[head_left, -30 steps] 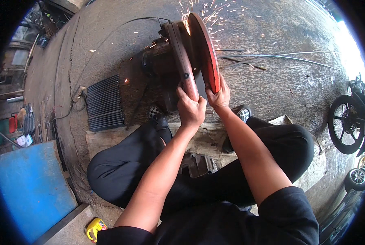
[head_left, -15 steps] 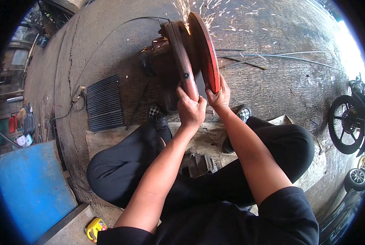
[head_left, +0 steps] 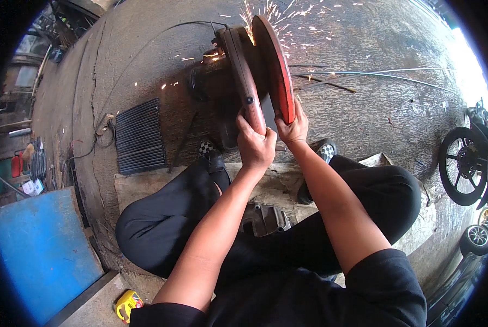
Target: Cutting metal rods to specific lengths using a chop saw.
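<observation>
A worn reddish-brown chop saw (head_left: 240, 73) stands on the floor ahead of me, its motor housing on the left in shadow. My left hand (head_left: 256, 144) is wrapped round the near end of its long handle. Beside it, my right hand (head_left: 293, 126) grips the lower edge of the round red blade guard (head_left: 283, 82), thumb on the left face. Bright orange sparks (head_left: 253, 30) spray from between handle and guard at the far end. The guard and handle hide the blade and whatever it touches.
Thin dark rods (head_left: 141, 136) lie in a neat row left of the saw. Long rods (head_left: 385, 75) stretch out to its right. A blue board (head_left: 42, 250), a yellow tape measure (head_left: 127, 305) and a motorcycle wheel (head_left: 464, 166) are around me. A metal part (head_left: 264, 219) lies between my legs.
Sparks now scatter differently, with several glowing beside the motor housing on the left. My hands and the saw hold nearly the same position.
</observation>
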`<action>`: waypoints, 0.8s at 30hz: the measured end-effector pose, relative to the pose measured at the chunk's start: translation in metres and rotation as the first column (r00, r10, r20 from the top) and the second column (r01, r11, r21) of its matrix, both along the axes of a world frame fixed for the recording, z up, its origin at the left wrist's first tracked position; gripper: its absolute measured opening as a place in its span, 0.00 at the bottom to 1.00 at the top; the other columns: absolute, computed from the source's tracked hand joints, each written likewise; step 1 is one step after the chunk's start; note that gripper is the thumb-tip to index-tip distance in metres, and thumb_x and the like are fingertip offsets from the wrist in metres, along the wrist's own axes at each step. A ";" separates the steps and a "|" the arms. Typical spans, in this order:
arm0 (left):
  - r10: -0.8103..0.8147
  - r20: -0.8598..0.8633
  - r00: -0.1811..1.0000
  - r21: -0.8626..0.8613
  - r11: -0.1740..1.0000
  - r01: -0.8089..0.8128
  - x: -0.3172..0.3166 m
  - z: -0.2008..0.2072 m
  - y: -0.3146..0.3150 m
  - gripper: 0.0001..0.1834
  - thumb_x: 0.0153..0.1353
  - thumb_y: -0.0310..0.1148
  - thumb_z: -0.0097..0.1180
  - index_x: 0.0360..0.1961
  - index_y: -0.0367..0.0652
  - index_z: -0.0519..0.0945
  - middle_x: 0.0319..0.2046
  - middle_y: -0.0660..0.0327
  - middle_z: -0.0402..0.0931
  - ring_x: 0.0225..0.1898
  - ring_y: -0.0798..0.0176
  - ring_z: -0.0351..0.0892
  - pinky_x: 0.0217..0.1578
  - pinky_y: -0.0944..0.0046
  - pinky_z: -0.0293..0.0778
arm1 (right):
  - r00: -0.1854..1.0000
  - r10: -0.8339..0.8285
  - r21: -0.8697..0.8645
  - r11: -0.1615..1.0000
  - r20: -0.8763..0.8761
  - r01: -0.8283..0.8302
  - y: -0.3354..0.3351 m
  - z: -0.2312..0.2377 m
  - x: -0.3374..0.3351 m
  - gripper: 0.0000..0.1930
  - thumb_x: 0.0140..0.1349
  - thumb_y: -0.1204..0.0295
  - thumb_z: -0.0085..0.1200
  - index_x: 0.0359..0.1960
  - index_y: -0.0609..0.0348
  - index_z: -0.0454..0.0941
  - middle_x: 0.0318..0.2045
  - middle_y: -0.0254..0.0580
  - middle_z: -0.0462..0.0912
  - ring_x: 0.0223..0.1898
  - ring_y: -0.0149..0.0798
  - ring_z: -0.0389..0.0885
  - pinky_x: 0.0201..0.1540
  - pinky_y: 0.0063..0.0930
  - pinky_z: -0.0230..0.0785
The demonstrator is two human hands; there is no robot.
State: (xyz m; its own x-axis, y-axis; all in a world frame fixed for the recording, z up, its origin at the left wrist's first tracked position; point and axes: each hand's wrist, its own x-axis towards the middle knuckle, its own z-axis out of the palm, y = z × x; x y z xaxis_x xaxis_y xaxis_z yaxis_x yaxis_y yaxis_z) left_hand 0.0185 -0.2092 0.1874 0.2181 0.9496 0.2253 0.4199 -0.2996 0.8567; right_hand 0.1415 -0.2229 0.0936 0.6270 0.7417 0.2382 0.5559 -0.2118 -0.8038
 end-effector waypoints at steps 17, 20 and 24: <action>-0.028 -0.025 0.999 -0.016 0.999 0.027 -0.001 0.001 0.001 0.36 0.49 0.24 0.55 0.60 0.30 0.57 0.42 0.36 0.74 0.44 0.34 0.77 0.45 0.47 0.73 | 0.999 0.022 0.031 0.999 0.047 -0.023 -0.001 0.004 0.000 0.34 0.48 0.62 0.57 0.61 0.55 0.66 0.53 0.48 0.75 0.52 0.52 0.76 0.52 0.40 0.71; -0.021 -0.028 0.999 -0.038 0.999 0.020 -0.002 0.002 0.000 0.36 0.49 0.23 0.55 0.60 0.30 0.57 0.42 0.36 0.74 0.42 0.34 0.78 0.44 0.47 0.73 | 0.999 0.016 0.029 0.999 0.034 -0.017 -0.001 0.002 -0.001 0.34 0.48 0.63 0.57 0.61 0.55 0.66 0.52 0.49 0.76 0.51 0.52 0.76 0.53 0.41 0.71; -0.031 -0.012 0.999 0.007 0.999 0.031 -0.001 0.001 0.000 0.36 0.49 0.23 0.55 0.60 0.30 0.57 0.42 0.35 0.74 0.43 0.34 0.78 0.44 0.47 0.73 | 1.000 -0.003 0.017 1.000 0.013 0.003 -0.001 0.002 0.000 0.34 0.48 0.63 0.57 0.61 0.54 0.66 0.50 0.50 0.77 0.50 0.54 0.77 0.53 0.41 0.71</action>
State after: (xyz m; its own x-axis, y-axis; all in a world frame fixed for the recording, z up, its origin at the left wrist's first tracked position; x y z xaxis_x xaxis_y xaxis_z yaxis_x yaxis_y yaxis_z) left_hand 0.0172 -0.2093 0.1884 0.2499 0.9407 0.2292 0.4201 -0.3186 0.8497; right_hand 0.1410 -0.2235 0.0958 0.6261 0.7356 0.2586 0.5654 -0.2000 -0.8002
